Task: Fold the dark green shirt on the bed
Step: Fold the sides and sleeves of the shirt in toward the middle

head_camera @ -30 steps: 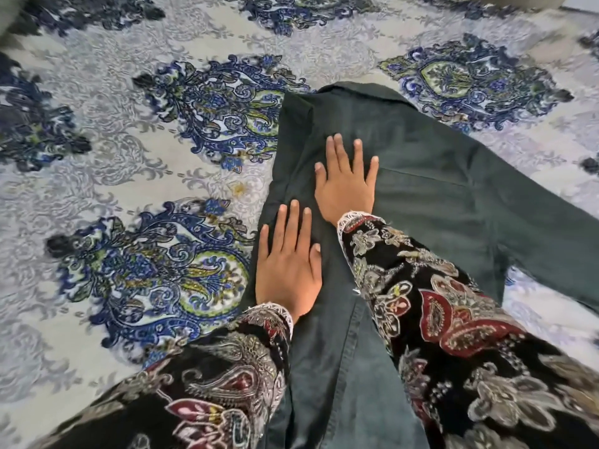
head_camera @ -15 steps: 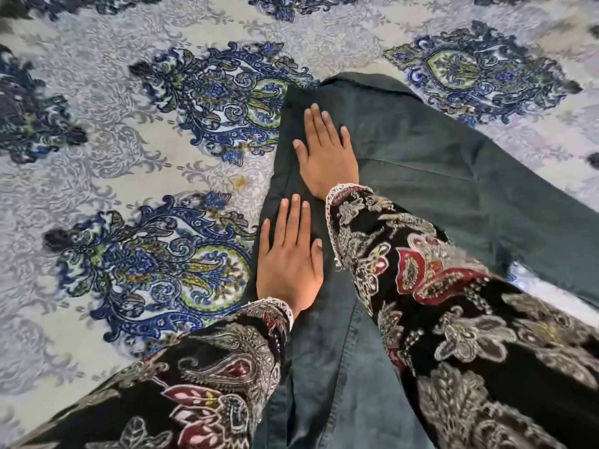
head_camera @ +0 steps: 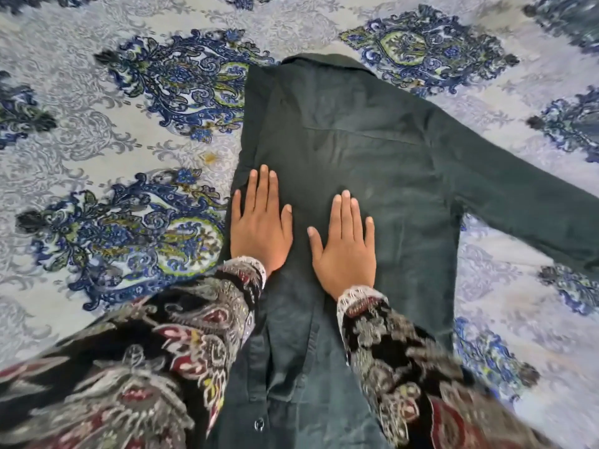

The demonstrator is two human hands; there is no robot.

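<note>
The dark green shirt (head_camera: 372, 147) lies back-up on the bed, collar at the far end. Its left side is folded inward along a straight edge, and its right sleeve stretches out flat to the right. My left hand (head_camera: 259, 226) rests flat, palm down, near the folded left edge at the shirt's middle. My right hand (head_camera: 345, 247) lies flat beside it, fingers together and pointing toward the collar. Neither hand holds any cloth. A button placket shows near the bottom between my patterned sleeves.
The bedspread (head_camera: 97, 150) is pale grey with large blue and green floral medallions and surrounds the shirt on the left, far side and right. My dark paisley sleeves cover the shirt's lower part.
My right hand has slid back from near the collar down to the shirt's middle, now level with my left hand. The left hand has stayed about where it was.
</note>
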